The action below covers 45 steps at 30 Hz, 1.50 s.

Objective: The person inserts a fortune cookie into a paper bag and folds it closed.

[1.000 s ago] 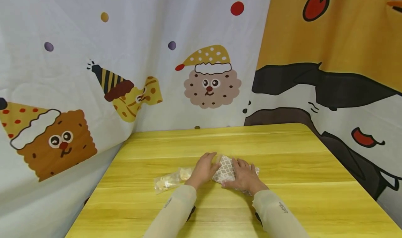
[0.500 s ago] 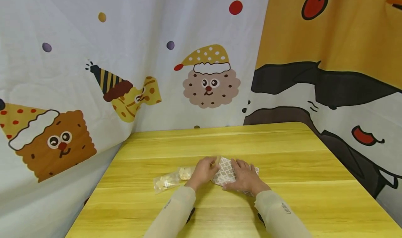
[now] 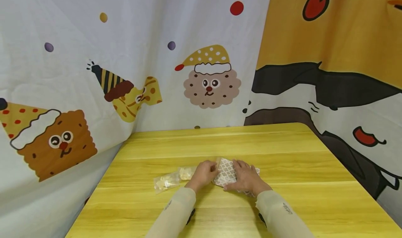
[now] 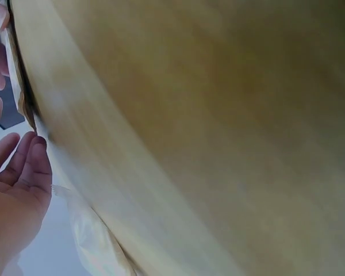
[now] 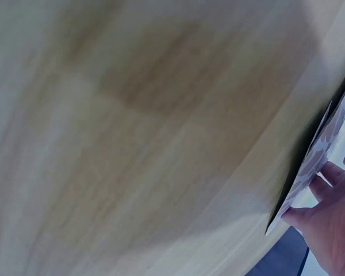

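A flat paper packet (image 3: 225, 173) with a white-and-beige lattice print lies on the table, a tan strip along its left edge. My left hand (image 3: 202, 175) pinches that left edge with curled fingers. In the left wrist view the left hand's (image 4: 23, 190) fingertips meet at the tan edge. My right hand (image 3: 246, 178) rests on the packet's right part, fingers extended and thumb out to the left. The right wrist view shows the right hand (image 5: 333, 221) touching the printed packet (image 5: 313, 164). Part of the packet is hidden under this hand.
Left of my left hand lies a clear wrapper (image 3: 166, 183) with pale cream pieces inside, adjoining a second pale wrapped piece (image 3: 185, 173). The wooden table (image 3: 282, 147) has a curtain (image 3: 150, 32) with cartoon prints behind it.
My left fingers have curled in from a spread pose and drawn slightly nearer me, onto the packet's left edge. The right hand has stayed on the packet almost still.
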Available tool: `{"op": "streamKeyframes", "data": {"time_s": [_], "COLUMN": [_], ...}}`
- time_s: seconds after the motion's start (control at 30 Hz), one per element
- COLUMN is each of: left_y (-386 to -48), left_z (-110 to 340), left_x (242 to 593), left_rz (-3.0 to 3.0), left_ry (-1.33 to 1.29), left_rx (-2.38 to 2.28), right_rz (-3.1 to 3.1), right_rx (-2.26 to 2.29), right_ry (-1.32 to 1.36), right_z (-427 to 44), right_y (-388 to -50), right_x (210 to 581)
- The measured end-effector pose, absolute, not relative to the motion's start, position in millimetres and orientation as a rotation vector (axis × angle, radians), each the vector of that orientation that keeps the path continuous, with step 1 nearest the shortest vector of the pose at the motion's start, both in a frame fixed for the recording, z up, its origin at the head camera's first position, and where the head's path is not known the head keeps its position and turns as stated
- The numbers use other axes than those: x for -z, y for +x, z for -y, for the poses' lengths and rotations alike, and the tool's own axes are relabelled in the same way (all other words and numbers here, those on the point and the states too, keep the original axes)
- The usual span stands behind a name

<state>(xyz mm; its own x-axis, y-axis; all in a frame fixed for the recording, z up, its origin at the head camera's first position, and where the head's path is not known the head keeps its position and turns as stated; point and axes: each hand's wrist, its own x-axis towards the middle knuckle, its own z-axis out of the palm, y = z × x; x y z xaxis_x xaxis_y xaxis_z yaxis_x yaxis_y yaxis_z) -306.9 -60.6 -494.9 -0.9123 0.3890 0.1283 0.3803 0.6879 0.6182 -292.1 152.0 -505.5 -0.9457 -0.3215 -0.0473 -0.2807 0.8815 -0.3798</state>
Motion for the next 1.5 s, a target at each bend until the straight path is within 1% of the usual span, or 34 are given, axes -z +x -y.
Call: {"op": "streamKeyframes", "data": {"time_s": [0.5,0.73,1.0,1.27,1.5], "left_y": [-309.1,-309.5,-309.2,-307.4,-304.8], "left_z": [61.0,59.5,56.6,57.0,58.8], "left_x": [498.7,497.9,496.1,493.5,493.3], "left_rz": [-2.816,-2.835,-2.829,-2.726,-2.510], "left_ry": [0.613,0.641,0.574,0.501,0.314], "left_rx": [-1.071,-1.065,-1.081,-1.229,-1.531], "right_rz": [-2.940,-2.954,-2.962,-2.963,-2.955], "right_rx": [0.614,0.620,0.620,0.558,0.583], "right_ry": [-0.472,-0.473,-0.457,-0.485,-0.499], "right_z": [-153.5,-152.9,-152.3,-151.5,-151.8], "right_y": [-291.3,-291.9,-290.0,-287.7,-287.3], "right_x": [503.4,505.6,506.9,508.4,504.2]}}
